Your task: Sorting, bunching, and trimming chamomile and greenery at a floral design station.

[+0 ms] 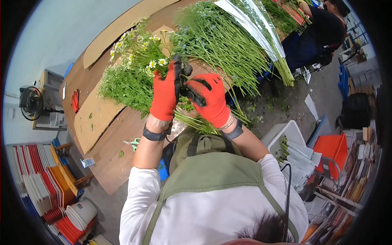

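My left hand (167, 88), in a red work glove with black-coated palm and fingers, is raised over the table with daisy-like white flowers (157, 63) at its fingers. It grips their stems, partly hidden by the glove. Close beside it, touching or nearly so, my right hand (205, 95) in a matching glove has its fingers bent; whether they pinch a stem is hidden. Under and left of my hands lies a bunch of feathery green stems with tiny pale flowers (122, 88). Further back is a large pile of long green stems (226, 52) with small blue flowers.
Green-handled scissors (133, 143) lie on the brown table (107, 171) near my left forearm, with cardboard sheets (88, 125) beyond. A wrapped bouquet (266, 33) overhangs the far right edge. A white tub (283, 134) with wrapped bunches stands right. Another person (324, 33) works at upper right.
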The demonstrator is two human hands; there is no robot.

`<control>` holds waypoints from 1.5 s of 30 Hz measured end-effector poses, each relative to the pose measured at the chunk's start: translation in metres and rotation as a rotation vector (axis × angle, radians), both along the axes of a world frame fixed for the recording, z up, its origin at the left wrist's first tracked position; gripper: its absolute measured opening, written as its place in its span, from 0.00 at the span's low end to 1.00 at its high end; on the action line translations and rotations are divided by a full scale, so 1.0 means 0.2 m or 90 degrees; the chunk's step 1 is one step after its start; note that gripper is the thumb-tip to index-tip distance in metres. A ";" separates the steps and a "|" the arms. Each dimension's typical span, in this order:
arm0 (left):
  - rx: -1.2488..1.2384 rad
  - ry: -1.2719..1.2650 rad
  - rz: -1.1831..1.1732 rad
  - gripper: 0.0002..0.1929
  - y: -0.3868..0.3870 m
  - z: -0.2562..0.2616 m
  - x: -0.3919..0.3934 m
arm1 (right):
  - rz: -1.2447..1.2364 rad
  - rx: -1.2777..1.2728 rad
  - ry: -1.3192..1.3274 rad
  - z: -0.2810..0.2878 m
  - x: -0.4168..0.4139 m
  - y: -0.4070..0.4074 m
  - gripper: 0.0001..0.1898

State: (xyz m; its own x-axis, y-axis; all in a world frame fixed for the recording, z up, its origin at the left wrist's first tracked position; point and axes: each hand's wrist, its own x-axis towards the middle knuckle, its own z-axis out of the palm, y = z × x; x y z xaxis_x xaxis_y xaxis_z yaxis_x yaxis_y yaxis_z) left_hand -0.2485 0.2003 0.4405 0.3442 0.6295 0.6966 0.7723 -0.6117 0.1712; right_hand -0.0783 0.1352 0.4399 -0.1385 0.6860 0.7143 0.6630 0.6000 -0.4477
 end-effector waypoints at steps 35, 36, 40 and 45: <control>-0.363 -0.910 -0.158 0.12 0.10 0.03 -0.47 | 0.182 -0.748 0.539 -0.71 0.57 -0.42 0.20; -0.360 -0.796 -0.127 0.12 0.11 -0.01 -0.50 | 0.163 -0.722 0.488 -0.78 0.61 -0.44 0.19; -0.231 -0.681 -0.021 0.16 0.05 -0.05 -0.46 | 0.095 -0.737 0.540 -0.94 0.77 -0.50 0.19; -0.445 -0.988 -0.104 0.19 0.11 -0.03 -0.60 | -0.224 -0.792 0.701 -1.43 1.21 -0.70 0.24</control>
State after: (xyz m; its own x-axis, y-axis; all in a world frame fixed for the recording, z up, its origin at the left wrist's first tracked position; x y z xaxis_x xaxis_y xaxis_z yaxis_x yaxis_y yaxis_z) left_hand -0.3689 0.2227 0.4340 -0.2522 0.9667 0.0427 -0.4228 -0.1498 0.8937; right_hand 0.1629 -0.0046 0.1540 0.2890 0.7518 -0.5927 -0.2453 -0.5404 -0.8049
